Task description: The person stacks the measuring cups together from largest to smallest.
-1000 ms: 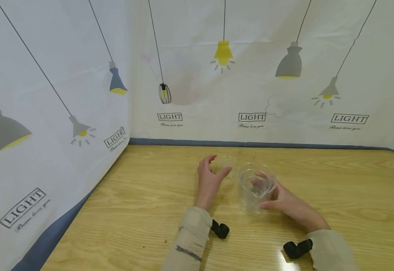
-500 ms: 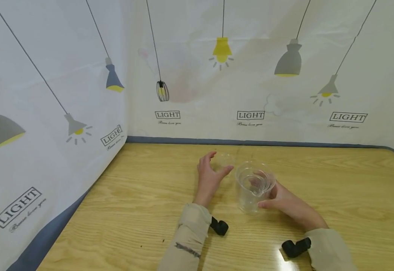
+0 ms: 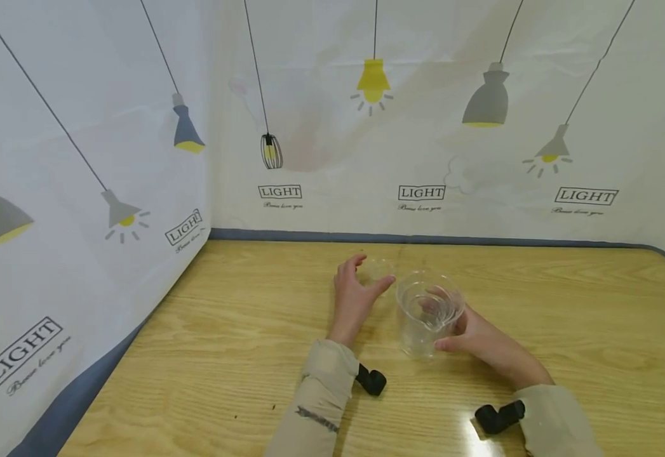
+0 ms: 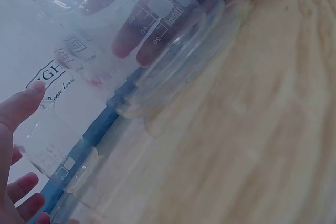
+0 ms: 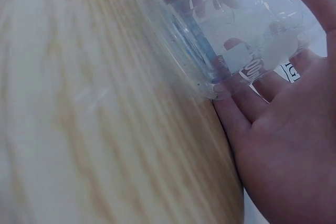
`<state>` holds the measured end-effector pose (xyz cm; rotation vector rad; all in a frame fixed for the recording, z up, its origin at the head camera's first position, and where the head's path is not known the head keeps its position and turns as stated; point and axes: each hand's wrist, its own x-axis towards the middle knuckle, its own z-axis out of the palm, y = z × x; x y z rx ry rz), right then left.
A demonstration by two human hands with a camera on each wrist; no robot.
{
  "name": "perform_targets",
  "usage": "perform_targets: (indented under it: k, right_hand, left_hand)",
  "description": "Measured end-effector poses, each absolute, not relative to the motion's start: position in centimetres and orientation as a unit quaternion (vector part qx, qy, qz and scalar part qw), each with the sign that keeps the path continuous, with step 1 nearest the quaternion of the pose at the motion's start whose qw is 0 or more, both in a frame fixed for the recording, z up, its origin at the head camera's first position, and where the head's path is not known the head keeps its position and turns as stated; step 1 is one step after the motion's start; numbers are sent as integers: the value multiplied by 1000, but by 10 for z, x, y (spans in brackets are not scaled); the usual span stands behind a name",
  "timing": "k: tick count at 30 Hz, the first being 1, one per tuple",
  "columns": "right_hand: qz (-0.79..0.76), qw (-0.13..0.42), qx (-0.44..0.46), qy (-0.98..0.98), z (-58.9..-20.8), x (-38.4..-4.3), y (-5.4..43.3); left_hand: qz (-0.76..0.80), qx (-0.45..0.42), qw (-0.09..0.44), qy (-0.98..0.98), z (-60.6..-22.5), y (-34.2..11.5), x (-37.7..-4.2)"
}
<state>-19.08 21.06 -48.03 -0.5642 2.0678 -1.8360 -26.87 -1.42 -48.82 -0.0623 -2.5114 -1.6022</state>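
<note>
A large clear beaker (image 3: 415,336) stands upright on the table, with at least one smaller beaker nested inside it. My right hand (image 3: 481,339) grips its right side, thumb in front and fingers around the back; in the right wrist view the palm (image 5: 294,135) lies close along the wall. Farther back and to the left is a small clear beaker (image 3: 379,270). Around it curves my left hand (image 3: 354,301), thumb on the near right side and fingers on the left. White graduation marks show on the nested glass, and the left wrist view also shows the small beaker (image 4: 63,163) between thumb and fingers.
The wood-grain table (image 3: 212,355) runs back to a white curtain (image 3: 332,127) printed with lamps, with a blue-grey band along its bottom. More of that curtain closes off the left side. Black wrist cameras (image 3: 373,382) sit by both cuffs.
The head view has shifted slightly, so the scene sits a little higher and more to the left. Both hands and the beakers keep almost the same positions relative to each other.
</note>
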Motion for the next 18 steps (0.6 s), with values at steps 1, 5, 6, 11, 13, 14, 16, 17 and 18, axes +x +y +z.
perform_targets:
  k: [1,5,6,11,13,14,16,17,18]
  right_hand:
    - [-642,159,-194,725,-480,-191,211]
    - [-640,162,-189,727,-479,-191,210]
    - [-638,162,-190,729,-479,-191,211]
    - [-630,161,-199,733,-480,-191,212]
    - [-630,162,-199,733,-480,-191,212]
    - [-630,162,-197,733,-480,-191,212]
    - [-632,163,-198,732,-480,-191,212]
    - [-632,162,-198,732,-480,-191,212]
    - [-632,161,-198,732,-480,-191,212]
  left_hand:
    - [-534,-21,81,-841,-488,-14,-269]
    - [-531,-25,79,-843,-488,-14,-268]
    - [-530,-25,79,-844,-488,-14,-268]
    - [-532,-28,78,-843,-489,-14,-268]
    - [-531,-27,77,-843,-489,-14,-268]
    - [-531,-28,77,-843,-489,-14,-268]
    - [-530,-26,76,-844,-490,-14,-268]
    - [-529,-25,76,-845,-490,-14,-268]
    - [-528,-25,76,-845,-490,-14,-268]
